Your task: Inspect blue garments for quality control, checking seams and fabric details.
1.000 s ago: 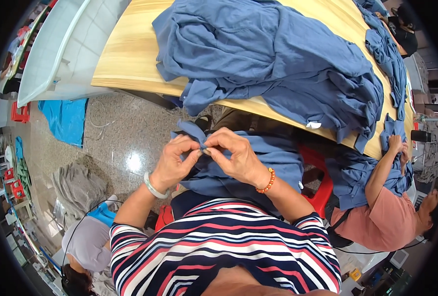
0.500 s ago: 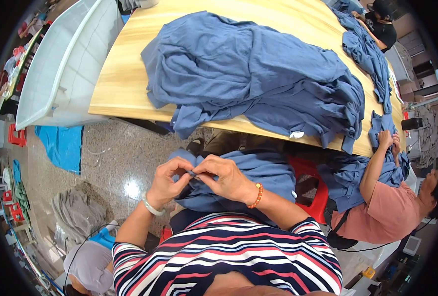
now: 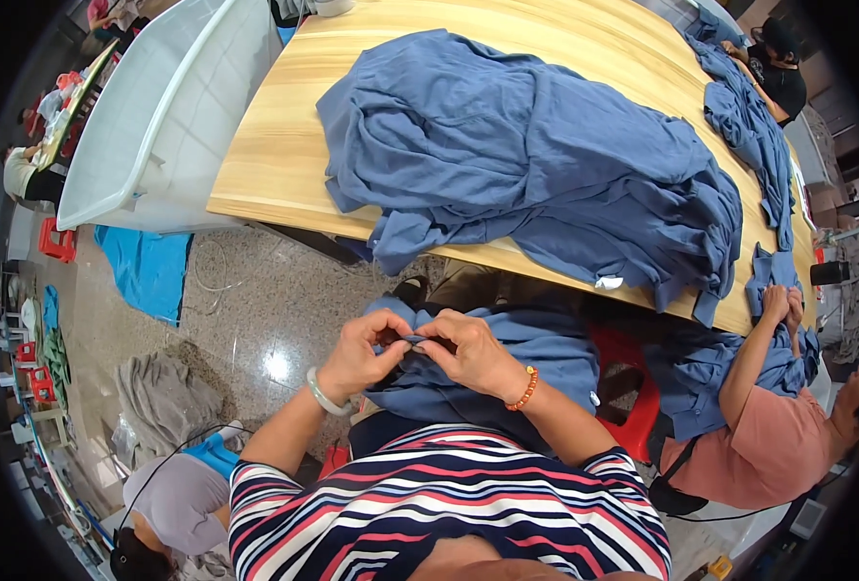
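Blue garment (image 3: 546, 351) draped over lap (image 3: 379, 436), 3 o'clock of hands; edge pinched by left hand (image 3: 357, 358) and right hand (image 3: 470, 351), close together (detail hidden). Edge could be lost if pinch is loosened; cloth could be snagged on red stool (image 3: 638, 416), 4 o'clock.

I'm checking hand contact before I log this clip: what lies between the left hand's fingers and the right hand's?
A small fold of blue cloth, pinched by the left hand and the right hand, as the head view shows.
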`<state>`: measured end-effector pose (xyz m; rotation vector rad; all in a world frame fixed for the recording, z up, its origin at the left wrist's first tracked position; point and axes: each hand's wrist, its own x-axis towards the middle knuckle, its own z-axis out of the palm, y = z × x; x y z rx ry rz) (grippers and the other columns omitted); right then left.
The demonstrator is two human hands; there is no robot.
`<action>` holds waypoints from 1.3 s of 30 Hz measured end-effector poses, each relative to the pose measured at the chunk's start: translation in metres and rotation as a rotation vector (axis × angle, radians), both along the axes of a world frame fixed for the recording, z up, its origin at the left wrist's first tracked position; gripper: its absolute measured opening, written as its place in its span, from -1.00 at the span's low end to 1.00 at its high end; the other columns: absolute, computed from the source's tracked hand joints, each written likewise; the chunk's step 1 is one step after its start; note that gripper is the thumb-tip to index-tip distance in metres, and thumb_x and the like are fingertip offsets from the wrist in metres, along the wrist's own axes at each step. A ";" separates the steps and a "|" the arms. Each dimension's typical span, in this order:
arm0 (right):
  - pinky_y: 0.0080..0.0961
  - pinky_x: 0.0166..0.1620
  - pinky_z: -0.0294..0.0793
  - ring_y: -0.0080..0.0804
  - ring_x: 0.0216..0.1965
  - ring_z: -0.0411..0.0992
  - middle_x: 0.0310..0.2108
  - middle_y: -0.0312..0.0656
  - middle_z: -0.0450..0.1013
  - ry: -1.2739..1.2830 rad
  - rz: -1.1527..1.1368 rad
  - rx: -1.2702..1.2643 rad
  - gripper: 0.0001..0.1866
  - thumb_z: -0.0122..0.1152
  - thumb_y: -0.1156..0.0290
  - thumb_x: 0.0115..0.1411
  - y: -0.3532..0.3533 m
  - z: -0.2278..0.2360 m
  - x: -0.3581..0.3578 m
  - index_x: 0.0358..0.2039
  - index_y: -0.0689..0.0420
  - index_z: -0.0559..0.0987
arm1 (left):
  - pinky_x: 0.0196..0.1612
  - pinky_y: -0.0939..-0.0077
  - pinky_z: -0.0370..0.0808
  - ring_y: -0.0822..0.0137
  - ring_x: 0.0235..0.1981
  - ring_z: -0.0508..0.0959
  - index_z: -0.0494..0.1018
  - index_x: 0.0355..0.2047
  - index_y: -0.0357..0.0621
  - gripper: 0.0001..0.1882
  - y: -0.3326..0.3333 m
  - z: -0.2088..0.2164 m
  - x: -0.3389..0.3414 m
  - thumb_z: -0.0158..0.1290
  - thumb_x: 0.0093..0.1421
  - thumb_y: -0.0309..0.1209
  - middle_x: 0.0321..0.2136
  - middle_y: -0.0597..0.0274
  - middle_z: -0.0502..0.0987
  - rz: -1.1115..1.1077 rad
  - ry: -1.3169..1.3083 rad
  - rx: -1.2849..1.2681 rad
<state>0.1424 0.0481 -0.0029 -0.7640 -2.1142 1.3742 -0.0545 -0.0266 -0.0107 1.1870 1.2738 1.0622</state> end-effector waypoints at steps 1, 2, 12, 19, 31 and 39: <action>-0.45 -0.43 0.41 -0.25 -0.48 0.47 -0.45 -0.09 0.47 0.006 -0.005 0.064 -0.83 0.32 0.55 0.08 -0.001 -0.003 0.000 -0.28 0.25 0.59 | -0.39 0.69 0.44 0.58 -0.45 0.49 0.49 -0.29 -0.27 -0.87 0.000 0.002 -0.004 0.14 0.13 -0.60 -0.40 0.33 0.52 0.001 -0.001 -0.008; -0.42 -0.42 0.43 -0.19 -0.46 0.46 -0.43 -0.08 0.46 0.046 0.011 0.094 -0.83 0.31 0.56 0.08 -0.002 -0.004 0.000 -0.29 0.25 0.57 | -0.38 0.71 0.45 0.59 -0.45 0.49 0.49 -0.27 -0.27 -0.88 0.000 0.005 -0.009 0.14 0.16 -0.59 -0.39 0.35 0.53 -0.043 -0.148 -0.145; -0.29 -0.39 0.44 -0.07 -0.46 0.47 -0.49 -0.04 0.46 -0.023 0.004 0.056 -0.87 0.33 0.48 0.06 0.000 -0.009 0.001 -0.42 0.26 0.57 | -0.34 0.76 0.42 0.63 -0.40 0.48 0.47 -0.23 -0.26 -0.83 0.002 -0.014 -0.014 0.20 0.19 -0.52 -0.39 0.39 0.52 -0.095 -0.375 -0.287; -0.46 -0.51 0.37 -0.29 -0.59 0.41 -0.53 -0.14 0.42 -0.002 -0.119 0.090 -0.90 0.32 0.57 0.06 -0.010 0.001 -0.002 -0.39 0.27 0.58 | -0.23 0.68 0.42 0.56 -0.31 0.45 0.46 -0.29 -0.29 -0.90 -0.003 -0.010 -0.003 0.13 0.18 -0.60 -0.33 0.31 0.49 0.016 -0.097 -0.015; -0.55 -0.52 0.38 -0.41 -0.59 0.43 -0.50 -0.17 0.44 0.017 -0.258 0.065 -0.92 0.29 0.63 0.04 -0.018 0.011 -0.012 -0.41 0.28 0.58 | -0.54 0.51 0.42 0.29 -0.54 0.48 0.45 -0.31 -0.23 -0.72 -0.011 0.008 0.025 0.15 -0.06 -0.74 -0.44 0.15 0.49 0.262 0.545 0.512; -0.46 -0.52 0.40 -0.27 -0.57 0.43 -0.51 -0.17 0.42 0.085 -0.302 0.285 -0.83 0.29 0.68 -0.06 -0.019 0.014 -0.020 -0.41 0.22 0.55 | -0.52 0.55 0.44 0.32 -0.56 0.48 0.46 -0.32 -0.23 -0.72 -0.020 0.013 0.044 0.14 -0.06 -0.75 -0.43 0.14 0.51 0.414 0.564 0.483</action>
